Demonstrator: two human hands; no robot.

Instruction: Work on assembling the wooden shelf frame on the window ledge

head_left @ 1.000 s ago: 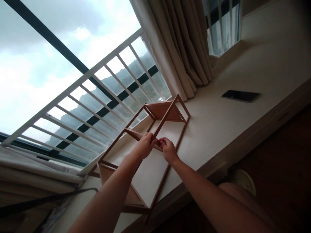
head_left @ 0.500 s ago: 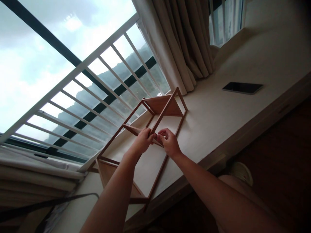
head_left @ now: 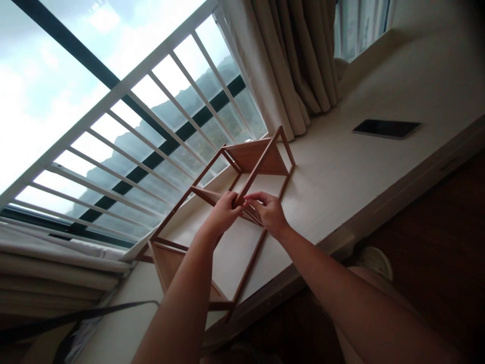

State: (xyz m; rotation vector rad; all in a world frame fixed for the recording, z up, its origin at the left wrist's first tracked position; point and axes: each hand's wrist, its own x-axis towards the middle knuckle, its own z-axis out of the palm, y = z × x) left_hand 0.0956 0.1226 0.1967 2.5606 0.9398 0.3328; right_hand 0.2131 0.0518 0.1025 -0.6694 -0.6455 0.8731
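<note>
A brown wooden shelf rack (head_left: 261, 161) lies on its side on the pale window ledge, with its end panels and a middle shelf board standing across the frame. My left hand (head_left: 226, 211) is closed around the upper rail near the middle board. Close beside it, my right hand (head_left: 268, 210) has thumb and forefinger pinched together against the same rail at the joint. Whatever sits between those fingertips is too small to make out.
A black phone (head_left: 386, 128) lies flat on the ledge (head_left: 326, 187) to the right. Behind the rack are a white railing (head_left: 125, 93), a window and a beige curtain (head_left: 288, 65). A dark strap (head_left: 113, 307) crosses the lower left. Below the ledge's front edge is dark floor.
The view has shifted slightly. My right hand has turned a little, its fingers now reaching straighter toward the rail. The left hand keeps its hold on the rack.
</note>
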